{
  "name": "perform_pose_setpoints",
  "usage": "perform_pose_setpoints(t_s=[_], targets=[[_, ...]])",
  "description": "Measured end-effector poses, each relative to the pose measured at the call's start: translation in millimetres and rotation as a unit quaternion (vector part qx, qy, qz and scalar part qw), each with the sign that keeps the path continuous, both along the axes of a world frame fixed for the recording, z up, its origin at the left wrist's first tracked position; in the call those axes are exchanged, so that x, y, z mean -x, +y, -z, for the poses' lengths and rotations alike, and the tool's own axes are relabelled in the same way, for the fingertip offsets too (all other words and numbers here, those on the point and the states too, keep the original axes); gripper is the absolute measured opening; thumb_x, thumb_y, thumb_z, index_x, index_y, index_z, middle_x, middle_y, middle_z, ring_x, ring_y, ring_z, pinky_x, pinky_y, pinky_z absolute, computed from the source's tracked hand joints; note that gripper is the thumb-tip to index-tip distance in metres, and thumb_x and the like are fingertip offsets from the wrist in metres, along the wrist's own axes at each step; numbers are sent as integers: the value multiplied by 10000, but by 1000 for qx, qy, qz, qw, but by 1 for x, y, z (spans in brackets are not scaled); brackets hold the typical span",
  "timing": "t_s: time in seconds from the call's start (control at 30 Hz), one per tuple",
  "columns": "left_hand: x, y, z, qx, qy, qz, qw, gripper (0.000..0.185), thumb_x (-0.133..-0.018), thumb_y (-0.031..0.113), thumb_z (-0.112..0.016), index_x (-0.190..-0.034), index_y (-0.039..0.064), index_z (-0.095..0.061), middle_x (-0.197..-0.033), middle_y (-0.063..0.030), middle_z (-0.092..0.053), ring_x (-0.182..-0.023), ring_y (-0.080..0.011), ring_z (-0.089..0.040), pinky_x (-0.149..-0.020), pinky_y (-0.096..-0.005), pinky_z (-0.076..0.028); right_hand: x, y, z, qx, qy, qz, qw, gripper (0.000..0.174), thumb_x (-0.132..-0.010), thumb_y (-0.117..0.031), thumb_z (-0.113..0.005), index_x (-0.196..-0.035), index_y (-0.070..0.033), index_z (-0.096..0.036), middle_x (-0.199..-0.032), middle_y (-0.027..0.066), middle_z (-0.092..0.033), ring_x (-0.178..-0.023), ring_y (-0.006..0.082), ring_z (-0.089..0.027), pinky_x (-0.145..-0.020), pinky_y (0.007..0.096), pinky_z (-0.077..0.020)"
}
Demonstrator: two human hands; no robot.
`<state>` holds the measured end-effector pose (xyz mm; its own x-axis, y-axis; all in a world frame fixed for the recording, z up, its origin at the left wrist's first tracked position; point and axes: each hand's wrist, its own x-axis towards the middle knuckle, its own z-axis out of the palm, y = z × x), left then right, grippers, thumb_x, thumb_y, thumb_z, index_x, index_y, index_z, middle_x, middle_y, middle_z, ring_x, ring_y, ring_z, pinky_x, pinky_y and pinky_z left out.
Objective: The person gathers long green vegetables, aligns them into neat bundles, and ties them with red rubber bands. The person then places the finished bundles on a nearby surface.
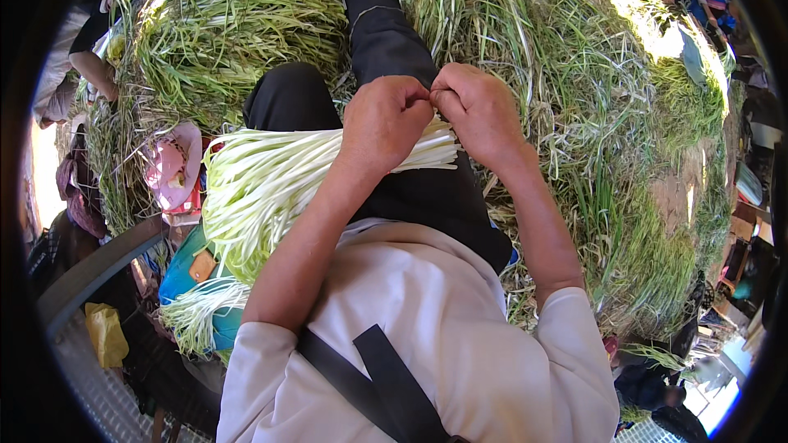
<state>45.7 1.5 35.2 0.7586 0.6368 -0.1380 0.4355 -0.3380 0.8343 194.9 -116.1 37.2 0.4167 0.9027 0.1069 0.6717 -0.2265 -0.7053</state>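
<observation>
A thick bundle of pale green, long-leaved stalks (271, 178) lies across my lap, its white cut ends pointing right and its leaves drooping at the left. My left hand (388, 123) is over the bundle near the white ends, fingers curled and thumb and forefinger pinched. Against it, fingertip to fingertip, is my right hand (477, 111), also pinching, just above the stalk ends. Whatever thin thing may be between the fingertips is too small to make out. A bit of red shows under my left wrist, at the bundle's lower side.
Large heaps of green leaves (240, 31) lie ahead, with more strewn at right (578, 98). At left are a pink hat (175, 166), a smaller pale bunch (206, 311) on something blue-green, and a yellow bag (106, 333). Other people work at upper left (92, 67) and the right rim.
</observation>
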Motion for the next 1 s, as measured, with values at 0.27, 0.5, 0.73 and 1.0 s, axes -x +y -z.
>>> perform_pose_setpoints(t_s=[0.27,0.5,0.73,1.0], targets=[[-2,-17,6,-110,-30,-20,993,154,-901,205,-754,-874,62,-804,-915,-172,-792,-933,-417,-762,-845,-549,-597,-9,-11,-11,42,36,-49,997,114,-979,-142,-716,-986,-29,-729,-949,196,-744,-918,439,-743,-815,548,-576],[-3,-18,20,-115,-74,-30,990,133,-916,163,-727,-908,43,-783,-907,-170,-768,-862,-389,-737,-798,-502,-582,1,-11,4,-1,48,7,999,91,-966,-110,-711,-970,-19,-724,-925,182,-752,-876,401,-747,-787,501,-578],[-6,-14,21,42,-54,-75,995,209,-922,212,-724,-868,22,-792,-777,-179,-751,-751,-382,-732,-749,-490,-576,24,-8,26,-94,201,110,969,13,-940,6,-694,-929,1,-699,-838,146,-712,-764,277,-717,-710,387,-561],[-8,0,31,215,-71,-61,972,221,-921,195,-724,-872,-1,-816,-632,-56,-628,-618,-117,-574,-637,-366,-498,31,-5,29,-184,58,92,977,42,-940,33,-696,-943,-8,-703,-860,130,-701,-759,280,-704,-704,382,-557]])
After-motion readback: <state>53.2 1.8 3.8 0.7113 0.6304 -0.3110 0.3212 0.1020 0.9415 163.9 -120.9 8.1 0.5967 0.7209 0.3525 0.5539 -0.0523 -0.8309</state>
